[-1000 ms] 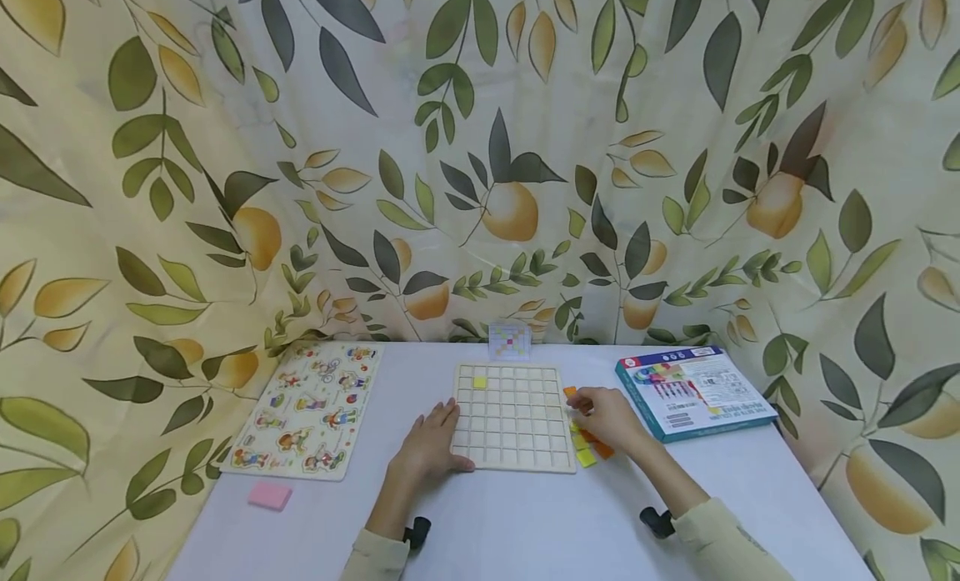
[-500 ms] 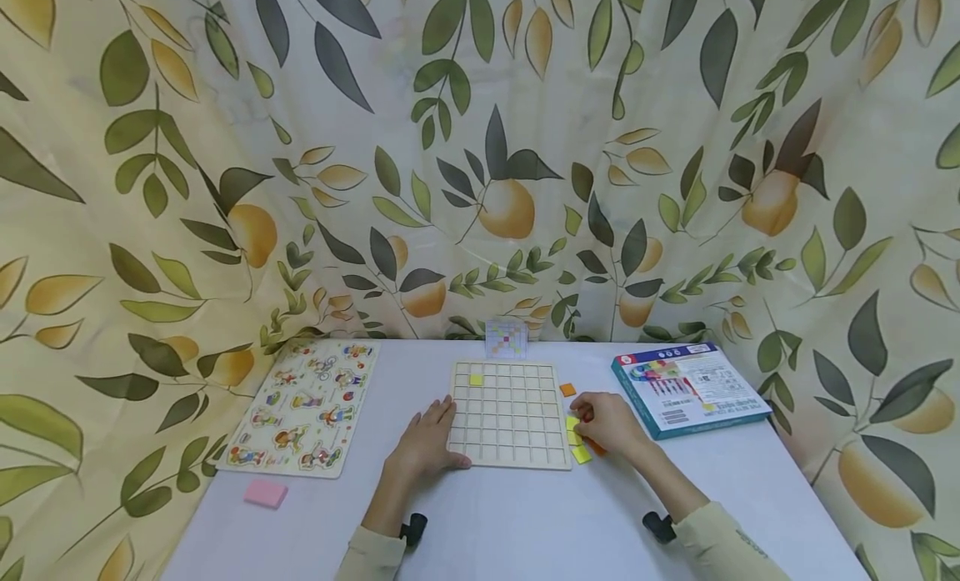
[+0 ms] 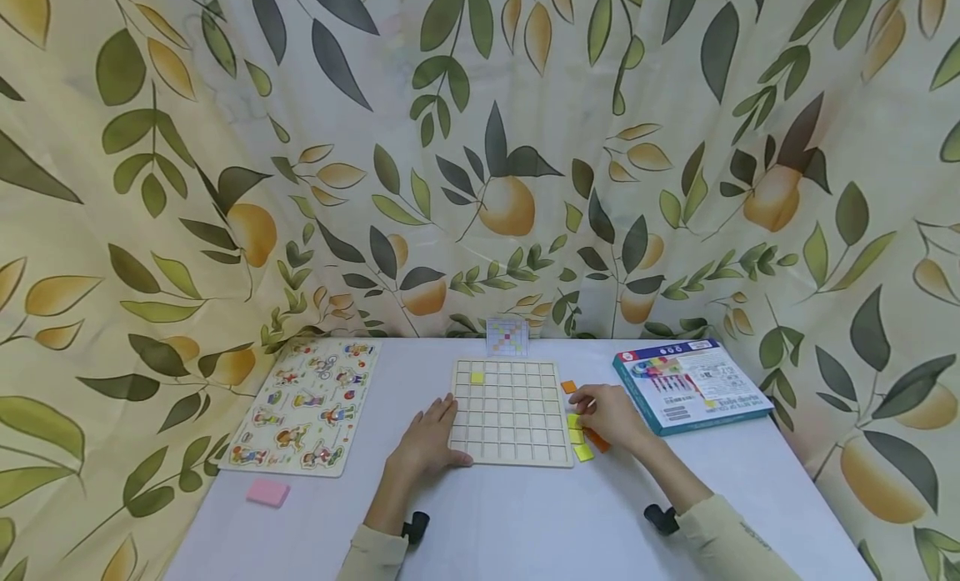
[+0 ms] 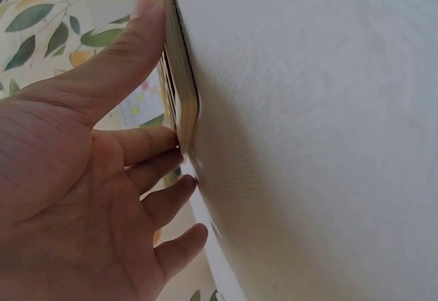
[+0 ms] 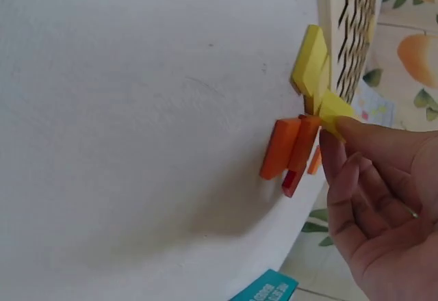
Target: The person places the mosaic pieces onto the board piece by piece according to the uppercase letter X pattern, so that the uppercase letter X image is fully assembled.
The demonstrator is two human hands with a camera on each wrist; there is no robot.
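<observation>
Grid board (image 3: 512, 435) lies flat at the middle of the table (image 3: 510, 531), and from my end the filling looks barely begun: one yellow square (image 3: 477, 378) sits in a cell near the far left corner, and I see every other cell bare. Left to place, I judge, are the loose yellow tiles (image 3: 583, 453) and orange tiles (image 5: 279, 150) just right of the board; one orange piece (image 3: 568, 387) lies apart on the far side. A card (image 3: 507, 337) with a coloured grid stands beyond the far edge, probably the pattern to match.

I have the right hand (image 3: 611, 418) pinching a yellow tile (image 5: 335, 109) between thumb and finger; I can't tell whether it is clear of the pile. The left hand (image 3: 426, 442) holds nothing, fingers spread and fairly straight, touching the board's left edge.

For containers, the teal-sided box (image 3: 693, 387) at far right looks closed, contents hidden. At left, a picture board (image 3: 303, 410) carries cartoon figures; whether they lift out, I can't tell.
</observation>
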